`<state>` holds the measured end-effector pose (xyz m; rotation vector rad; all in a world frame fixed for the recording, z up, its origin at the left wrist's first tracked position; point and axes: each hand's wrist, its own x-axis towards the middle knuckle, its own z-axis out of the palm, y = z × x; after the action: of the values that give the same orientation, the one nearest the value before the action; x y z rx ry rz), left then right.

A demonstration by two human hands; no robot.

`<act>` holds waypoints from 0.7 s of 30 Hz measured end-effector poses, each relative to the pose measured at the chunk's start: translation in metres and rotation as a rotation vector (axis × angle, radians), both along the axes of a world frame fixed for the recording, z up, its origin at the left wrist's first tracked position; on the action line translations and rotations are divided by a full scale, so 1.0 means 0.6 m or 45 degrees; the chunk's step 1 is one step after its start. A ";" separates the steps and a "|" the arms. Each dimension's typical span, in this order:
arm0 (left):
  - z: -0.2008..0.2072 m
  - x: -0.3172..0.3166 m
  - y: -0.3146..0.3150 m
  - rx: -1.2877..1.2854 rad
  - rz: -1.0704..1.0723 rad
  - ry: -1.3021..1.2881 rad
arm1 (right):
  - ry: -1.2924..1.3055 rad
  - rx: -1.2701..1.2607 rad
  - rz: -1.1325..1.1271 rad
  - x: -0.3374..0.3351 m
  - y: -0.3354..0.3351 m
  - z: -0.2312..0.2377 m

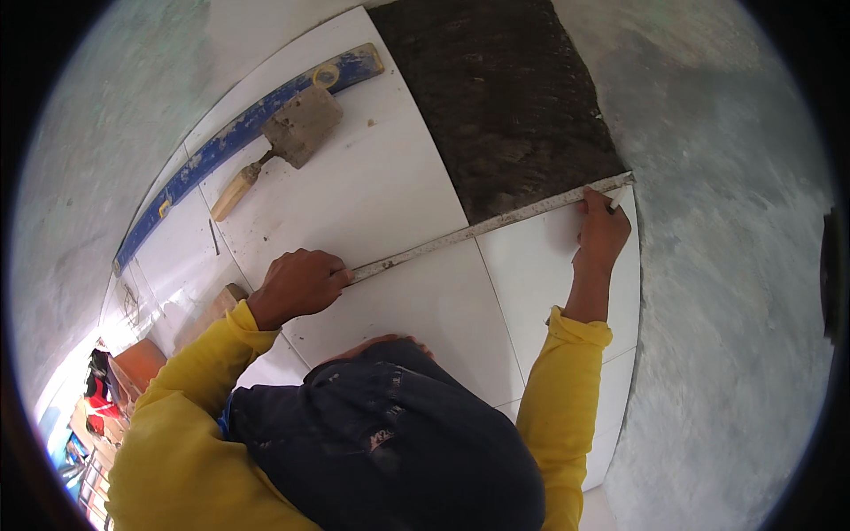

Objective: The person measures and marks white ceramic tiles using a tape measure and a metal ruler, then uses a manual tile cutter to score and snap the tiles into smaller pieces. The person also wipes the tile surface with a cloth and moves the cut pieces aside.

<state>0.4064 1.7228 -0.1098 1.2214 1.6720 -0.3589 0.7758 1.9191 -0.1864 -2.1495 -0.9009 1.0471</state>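
A narrow, speckled straightedge lies slantwise across white floor tiles, along the near edge of a dark mortar patch. My left hand is closed on its left end, the knuckles upward. Near the right end, at the grey wall, the fingers of my right hand press together on the straightedge. A slim white pencil-like stick pokes out from between those right fingers; its exact kind is hard to make out. The white tile under my right hand meets the mortar edge.
A blue spirit level rests along the far-left tiles. Beside it lies a mortar-crusted trowel with a wooden handle. A rough grey wall bounds the right side. My dark-clothed knee fills the lower middle. Assorted items sit at lower left.
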 end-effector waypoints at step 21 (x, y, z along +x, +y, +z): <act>0.003 0.016 0.003 0.103 -0.072 0.130 | 0.095 0.060 -0.069 0.000 -0.001 -0.009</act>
<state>0.4160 1.7247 -0.1077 1.3320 1.7565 -0.3975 0.7756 1.9184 -0.1918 -2.0707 -0.8204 1.0617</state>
